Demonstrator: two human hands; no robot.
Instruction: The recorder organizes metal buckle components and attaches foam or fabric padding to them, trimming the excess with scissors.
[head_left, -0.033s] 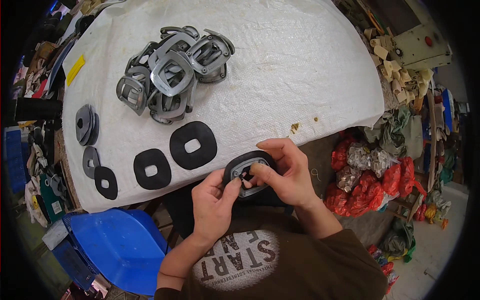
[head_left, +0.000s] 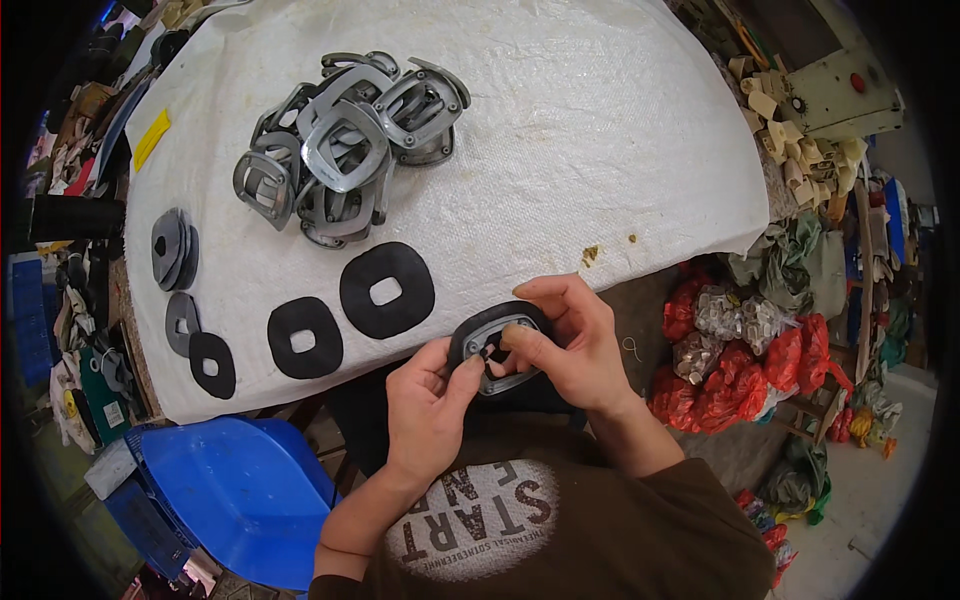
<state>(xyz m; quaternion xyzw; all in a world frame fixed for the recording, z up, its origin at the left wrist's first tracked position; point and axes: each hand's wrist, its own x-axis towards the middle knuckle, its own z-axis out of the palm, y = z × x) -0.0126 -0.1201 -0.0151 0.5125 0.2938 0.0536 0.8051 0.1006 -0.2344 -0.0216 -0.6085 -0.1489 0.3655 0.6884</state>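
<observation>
One gray frame (head_left: 513, 381), a black pad (head_left: 530, 314) against it: your left hand (head_left: 425, 405) and right hand (head_left: 578, 352) both grip it by the table's near edge. Two flat pads (head_left: 415, 292) lie left, on white cloth (head_left: 600, 150); one pile of gray frames (head_left: 345, 182) sits farther back.

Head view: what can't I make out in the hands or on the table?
Head view: underside of the held grey frame, turned away from the camera; the left hand and right hand also cover parts of it.
Head view: lower pieces in the pile of grey frames, hidden by upper ones.
Head view: far edge of the white sheet, cut off by the picture's top.
</observation>
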